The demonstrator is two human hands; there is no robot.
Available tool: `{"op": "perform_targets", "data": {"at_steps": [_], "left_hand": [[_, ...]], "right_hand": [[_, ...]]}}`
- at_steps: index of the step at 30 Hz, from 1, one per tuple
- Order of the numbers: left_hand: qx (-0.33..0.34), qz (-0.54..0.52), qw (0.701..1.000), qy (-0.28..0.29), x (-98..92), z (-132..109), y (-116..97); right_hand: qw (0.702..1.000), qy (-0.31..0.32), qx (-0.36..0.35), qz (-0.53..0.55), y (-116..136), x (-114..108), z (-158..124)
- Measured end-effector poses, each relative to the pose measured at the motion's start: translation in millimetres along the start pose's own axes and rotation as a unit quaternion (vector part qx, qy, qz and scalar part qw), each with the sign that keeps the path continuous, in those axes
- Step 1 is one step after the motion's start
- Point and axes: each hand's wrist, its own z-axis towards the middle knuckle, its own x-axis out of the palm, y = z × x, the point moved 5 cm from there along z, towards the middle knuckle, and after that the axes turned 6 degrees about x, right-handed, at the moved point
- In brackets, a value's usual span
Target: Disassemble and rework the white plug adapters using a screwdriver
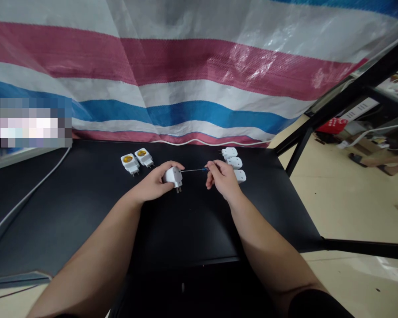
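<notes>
My left hand (pixel 155 182) is closed around a white plug-in adapter (pixel 173 176), its metal prongs pointing down toward me. A screwdriver (pixel 194 170) with a thin shaft and a blue handle is pinched in my right hand (pixel 222 176). The shaft runs left, and its tip meets the adapter's right side near a small hole. Just behind my right hand stands a short row of similar white adapters (pixel 234 162), partly covered by the hand. Left of my left hand lie two white plugs with round yellow centres (pixel 130 163), prongs toward me.
The black table (pixel 185 229) ends at the right, beside a dark metal frame (pixel 298 150). A striped plastic sheet (pixel 185 62) hangs behind it, with a white cable (pixel 199 142) along its foot. Another cable (pixel 29 194) crosses the table's left side.
</notes>
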Motion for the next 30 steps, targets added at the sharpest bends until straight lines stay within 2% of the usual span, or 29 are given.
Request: {"op": "perform_targets", "data": {"at_steps": [4, 6, 10, 13, 19, 25, 30], "left_hand": [[-0.026, -0.048, 0.998, 0.036, 3.6, -1.3, 0.0], [-0.037, -0.086, 0.995, 0.036, 5.2, -1.6, 1.4], [-0.094, -0.177, 0.98, -0.004, 6.8, -1.9, 10.8], [-0.089, -0.179, 0.979, -0.039, 5.1, -0.8, 13.1], [-0.077, -0.223, 0.969, -0.076, 2.1, 0.0, 14.9], [-0.084, -0.255, 0.96, -0.084, 3.1, 1.1, 14.0], [-0.079, -0.265, 0.956, -0.101, 3.2, 1.8, 13.6]], "right_hand": [[0.997, 0.008, 0.039, -0.059, -0.8, -7.1, -1.0], [0.994, 0.012, 0.046, -0.101, 0.1, -9.7, -2.6], [0.986, 0.021, 0.061, -0.152, -0.3, -11.7, -5.5], [0.983, 0.03, 0.071, -0.167, -2.0, -11.1, -5.9], [0.985, 0.061, 0.059, -0.153, -3.1, -7.8, -4.6], [0.988, 0.088, 0.029, -0.123, -7.3, -2.1, -3.8], [0.984, 0.097, -0.003, -0.149, -3.3, -0.5, -4.9]]}}
